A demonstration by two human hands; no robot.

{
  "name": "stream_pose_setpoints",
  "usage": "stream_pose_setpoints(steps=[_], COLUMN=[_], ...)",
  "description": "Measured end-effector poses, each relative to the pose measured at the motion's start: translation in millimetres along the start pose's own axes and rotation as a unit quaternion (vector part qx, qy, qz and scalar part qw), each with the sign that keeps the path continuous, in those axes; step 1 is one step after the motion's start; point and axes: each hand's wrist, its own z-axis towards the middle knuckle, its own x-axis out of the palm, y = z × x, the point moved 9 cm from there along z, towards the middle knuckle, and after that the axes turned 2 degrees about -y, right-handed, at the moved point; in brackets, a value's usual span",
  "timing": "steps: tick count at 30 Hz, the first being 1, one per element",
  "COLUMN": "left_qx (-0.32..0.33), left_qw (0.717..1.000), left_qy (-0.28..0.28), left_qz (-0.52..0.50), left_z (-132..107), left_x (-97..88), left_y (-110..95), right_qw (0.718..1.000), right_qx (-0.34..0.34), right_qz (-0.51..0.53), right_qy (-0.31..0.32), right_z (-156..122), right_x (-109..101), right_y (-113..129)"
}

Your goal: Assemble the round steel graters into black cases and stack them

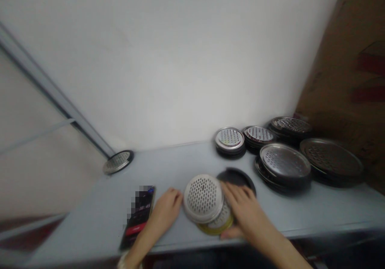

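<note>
A round perforated metal disc (203, 199) stands tilted between my hands, its holes facing me. My left hand (165, 209) touches its left rim with the fingertips. My right hand (243, 209) lies over its right edge, with the thumb low near a second perforated disc with a yellow-green rim (218, 225), which sits partly hidden beneath the first. A flat black round lid (237, 177) lies on the table under my right fingers.
Several stacks of dark-rimmed perforated discs (284, 164) stand on the pale grey table (99, 225) toward the right, against a white wall (168, 60). A single disc (118, 162) lies at the far left corner. A smartphone (138, 217) lies next to my left wrist.
</note>
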Motion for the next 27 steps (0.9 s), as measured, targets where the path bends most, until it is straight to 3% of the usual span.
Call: stream_pose_setpoints(steps=[6, 16, 27], left_qx=[-0.001, 0.043, 0.044], left_qw=[0.998, 0.997, 0.999], left_qy=[0.006, 0.019, 0.030], left_qz=[0.061, 0.062, -0.012], left_z=[3, 17, 0], left_x=[-0.7, -2.8, 3.8], left_y=[-7, -42, -42], right_qw=[1.000, 0.999, 0.998], right_qx=[0.001, 0.005, 0.020], right_qz=[0.002, -0.001, -0.050], right_qy=[0.015, 0.034, 0.013], right_z=[2, 1, 0], right_x=[1, 4, 4], right_y=[-1, -2, -2])
